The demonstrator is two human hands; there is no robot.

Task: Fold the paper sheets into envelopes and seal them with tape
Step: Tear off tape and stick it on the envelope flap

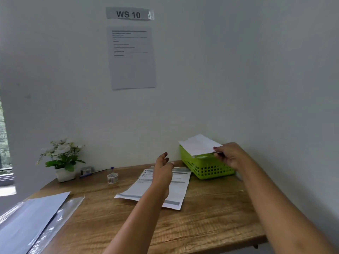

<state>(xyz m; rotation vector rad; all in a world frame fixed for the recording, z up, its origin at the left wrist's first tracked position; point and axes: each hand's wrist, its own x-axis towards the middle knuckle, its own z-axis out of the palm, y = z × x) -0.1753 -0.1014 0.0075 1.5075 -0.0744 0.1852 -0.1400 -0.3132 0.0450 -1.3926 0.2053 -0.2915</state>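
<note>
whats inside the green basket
Some white paper shows just inside the green basket. The folded paper pinched by the right hand hides much of the opening, so what lies beneath cannot be seen.

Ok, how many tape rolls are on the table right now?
1: a clear tape roll sits between the potted plant and the printed sheet. More may lie hidden or out of view.

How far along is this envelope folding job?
Seemingly done: a folded paper, pinched in the right-hand grip over the green basket, where more paper lies. In hand: the left-hand grip hovers open above a printed sheet. Left: that sheet lies flat and unfolded; the tape roll stands untouched.
</note>
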